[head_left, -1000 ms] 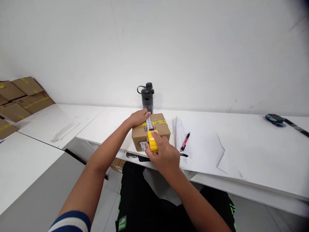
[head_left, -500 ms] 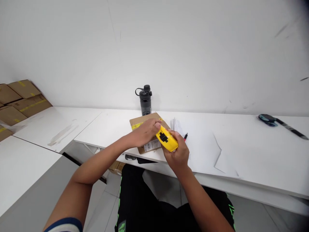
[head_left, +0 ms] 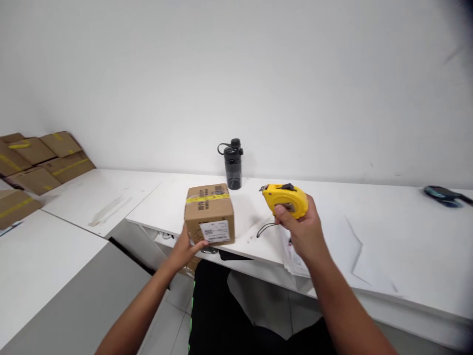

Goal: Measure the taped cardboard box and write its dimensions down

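Observation:
A yellow tape measure (head_left: 284, 198) is gripped in my right hand (head_left: 306, 229), raised above the desk, its metal hook pointing left and a dark wrist cord hanging below. My left hand (head_left: 185, 250) holds a small cardboard box (head_left: 207, 209) by its lower left front corner, thumb across the front face and the other fingers partly hidden at the side. Yellow tape runs over the top of the box, and a white printed label (head_left: 215, 231) covers part of its front. The box is at the desk's front edge.
Behind the box a dark shaker bottle (head_left: 233, 165) stands near the wall. Papers (head_left: 336, 244) lie under and right of my right hand. Further right are a dark blurred object (head_left: 441, 195) and, far left, several stacked cartons (head_left: 61, 165). An open shelf runs below the desktop.
My hands have separated. The left has let go of the tape measure and moved down-left onto the box, while the right has lifted the tape measure to the right and turned it.

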The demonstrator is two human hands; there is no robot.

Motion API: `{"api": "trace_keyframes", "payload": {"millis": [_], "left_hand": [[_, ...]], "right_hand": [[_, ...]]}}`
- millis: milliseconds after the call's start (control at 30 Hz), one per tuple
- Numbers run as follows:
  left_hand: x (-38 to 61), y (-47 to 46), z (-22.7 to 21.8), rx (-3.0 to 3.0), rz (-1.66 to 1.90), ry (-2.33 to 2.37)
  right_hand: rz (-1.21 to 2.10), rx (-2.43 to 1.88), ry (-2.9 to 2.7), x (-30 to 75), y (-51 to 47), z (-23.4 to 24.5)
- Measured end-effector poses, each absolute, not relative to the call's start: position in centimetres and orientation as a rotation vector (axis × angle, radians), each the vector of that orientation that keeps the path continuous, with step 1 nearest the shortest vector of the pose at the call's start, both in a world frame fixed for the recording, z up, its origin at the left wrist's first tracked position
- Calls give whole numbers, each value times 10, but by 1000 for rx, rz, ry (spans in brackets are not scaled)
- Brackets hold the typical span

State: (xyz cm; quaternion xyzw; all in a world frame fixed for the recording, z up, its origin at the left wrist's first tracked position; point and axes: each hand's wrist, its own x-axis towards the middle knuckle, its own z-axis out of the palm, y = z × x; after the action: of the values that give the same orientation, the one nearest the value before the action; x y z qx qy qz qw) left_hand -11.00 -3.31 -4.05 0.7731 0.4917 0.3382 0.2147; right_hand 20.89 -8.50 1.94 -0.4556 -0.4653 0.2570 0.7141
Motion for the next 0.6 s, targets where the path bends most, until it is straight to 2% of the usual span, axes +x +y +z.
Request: {"api": "trace_keyframes", "payload": {"millis": [67,133,200,267,367,467,600], "left_hand": [[-106,-36,-46,2158,992,1330],[-99,-41,-36,2195,1223,1350],[-93,-52,-13,2233,1523,1366],[-88,-66,18,2293,1623,1295],[-80,-88,64,2284,1214,1105],[-69,-101,94,2183,830,971],[-65,-103,110,2113,636,983]], "right_hand": [[623,-1009,-1096,207,-81,33],[509,-1056,-1177,201,-84,41],[327,-1071,-1317,194,-92,45],[187,-964,-1551,188,-103,48],[68,-721,-1907,180,-117,51],[-13,-655,-2026,173,-124,54],[21,-634,-2038,171,-123,57]]}}
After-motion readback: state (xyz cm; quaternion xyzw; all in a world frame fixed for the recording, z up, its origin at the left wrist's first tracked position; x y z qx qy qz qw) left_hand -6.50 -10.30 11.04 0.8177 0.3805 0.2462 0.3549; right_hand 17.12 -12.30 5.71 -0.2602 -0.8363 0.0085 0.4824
